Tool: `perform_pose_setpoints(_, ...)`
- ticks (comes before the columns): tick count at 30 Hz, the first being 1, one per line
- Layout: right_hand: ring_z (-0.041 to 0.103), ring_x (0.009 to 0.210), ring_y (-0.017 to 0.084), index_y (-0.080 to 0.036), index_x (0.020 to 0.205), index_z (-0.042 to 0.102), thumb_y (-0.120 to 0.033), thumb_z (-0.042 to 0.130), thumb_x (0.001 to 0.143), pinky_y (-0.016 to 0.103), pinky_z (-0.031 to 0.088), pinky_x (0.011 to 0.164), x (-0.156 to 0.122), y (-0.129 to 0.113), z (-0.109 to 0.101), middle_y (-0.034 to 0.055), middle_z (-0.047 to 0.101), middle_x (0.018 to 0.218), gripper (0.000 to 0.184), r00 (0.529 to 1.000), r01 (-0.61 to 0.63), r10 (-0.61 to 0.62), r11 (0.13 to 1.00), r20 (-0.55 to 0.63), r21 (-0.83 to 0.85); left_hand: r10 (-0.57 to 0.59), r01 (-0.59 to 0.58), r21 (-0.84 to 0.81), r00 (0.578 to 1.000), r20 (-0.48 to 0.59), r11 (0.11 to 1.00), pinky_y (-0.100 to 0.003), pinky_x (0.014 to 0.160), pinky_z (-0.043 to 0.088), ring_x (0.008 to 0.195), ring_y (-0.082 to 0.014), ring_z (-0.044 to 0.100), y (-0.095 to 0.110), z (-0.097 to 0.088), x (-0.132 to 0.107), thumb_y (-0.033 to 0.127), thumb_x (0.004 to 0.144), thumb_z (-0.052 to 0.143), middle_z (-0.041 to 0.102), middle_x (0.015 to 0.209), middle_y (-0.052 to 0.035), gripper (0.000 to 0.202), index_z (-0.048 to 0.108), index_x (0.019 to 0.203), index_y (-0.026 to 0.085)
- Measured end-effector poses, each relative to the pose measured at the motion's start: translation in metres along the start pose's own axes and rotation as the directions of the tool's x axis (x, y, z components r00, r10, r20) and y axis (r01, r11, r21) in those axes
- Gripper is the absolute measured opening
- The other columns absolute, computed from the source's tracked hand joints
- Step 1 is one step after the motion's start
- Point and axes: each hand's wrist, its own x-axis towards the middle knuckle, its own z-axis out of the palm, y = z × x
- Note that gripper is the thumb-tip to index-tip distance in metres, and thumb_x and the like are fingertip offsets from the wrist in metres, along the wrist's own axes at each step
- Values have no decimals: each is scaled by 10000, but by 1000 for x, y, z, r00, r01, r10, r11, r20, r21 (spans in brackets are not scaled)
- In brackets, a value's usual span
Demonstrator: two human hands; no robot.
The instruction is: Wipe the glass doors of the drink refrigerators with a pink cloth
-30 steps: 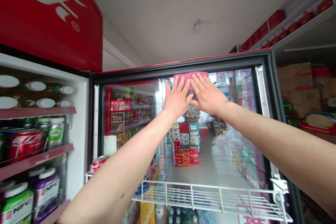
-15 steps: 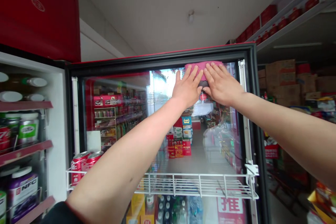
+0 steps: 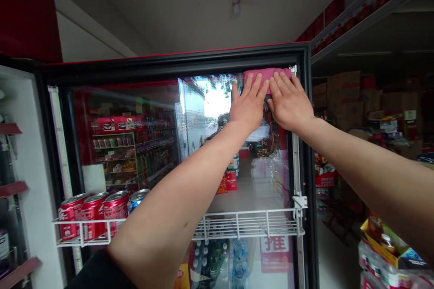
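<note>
A pink cloth (image 3: 266, 72) lies against the glass of an open fridge door (image 3: 183, 64), high in its right corner. My left hand (image 3: 248, 107) holds the cloth's left part to the pane, fingers stretched upward over it. Close beside it, my right hand (image 3: 292, 104) holds the cloth's right part the same way, near the white shelf rail (image 3: 296, 162). Both palms face the glass. The hands cover the cloth's lower part, and the thumbs are partly hidden.
Below, a white wire door shelf (image 3: 251, 225) carries several soda cans (image 3: 92, 216) at its left, partly behind my left forearm. The fridge's inner shelves (image 3: 11, 189) are at far left. Packed bottles with a yellow carton (image 3: 383, 244) stand at lower right, boxes (image 3: 344, 95) farther back.
Both hands and the pink cloth have slid right along the glass, toward the door's top right corner. The view has turned right, and more cans show on the door shelf.
</note>
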Motion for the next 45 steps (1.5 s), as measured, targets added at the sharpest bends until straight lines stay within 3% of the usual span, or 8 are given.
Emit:
perform_pose_setpoints(9,242,1703,361,17,1686,357,-285,384,1095,627,207,1383,-31,-15,15,273,344,1776,664,997,-71,71,997,-6,40,-55,55,-11,998,-11,998,-699,1378,140,1723,-328,205,22,14,-27,178,1083,369,263,1855,-86,657,347,1739,201)
perform_pose_setpoints(16,291,1687,379,-31,1724,327,-255,472,1085,648,298,1361,-98,-43,17,263,383,1761,692,999,-47,48,996,-9,79,-18,18,6,997,70,1000,-663,1386,174,1716,-325,230,46,18,-88,203,1091,347,283,1849,-76,650,371,1741,199)
perform_pose_setpoints(23,395,1637,405,-39,1701,394,-215,561,1037,634,408,1311,-153,-71,9,265,465,1706,707,1000,-24,23,997,18,68,-3,0,20,986,167,1000,-628,1335,323,1697,-308,291,67,12,-137,273,1120,333,352,1821,-56,608,426,1720,229)
perform_pose_setpoints(28,508,1564,424,-93,1661,508,-156,551,1007,648,505,1236,-191,-88,-7,245,524,1657,659,995,17,-27,995,97,100,57,-60,3,964,258,998,-590,1260,448,1633,-315,427,79,5,-172,231,1094,388,426,1779,-78,595,504,1677,213)
perform_pose_setpoints(33,564,1523,404,-121,1565,629,-117,554,992,612,545,1209,-219,-97,-12,217,586,1620,577,992,69,-75,995,100,66,104,-109,-2,942,318,994,-561,1206,519,1615,-307,458,85,4,-202,254,1088,428,425,1776,-60,585,526,1663,229)
perform_pose_setpoints(38,513,1557,427,-8,1513,635,-40,490,986,623,507,1246,-198,-89,-5,257,540,1649,547,986,135,-136,991,97,17,93,-92,-13,964,251,996,-682,1325,363,1666,-304,371,68,10,-194,303,1127,374,415,1782,-46,564,509,1672,248)
perform_pose_setpoints(45,329,1665,409,-26,1655,469,-91,478,1021,686,386,1309,-104,-63,0,261,424,1730,637,990,107,-110,993,87,40,74,-82,36,982,171,996,-730,1360,218,1704,-324,284,15,-3,-124,138,1060,420,320,1827,-87,663,427,1716,232)
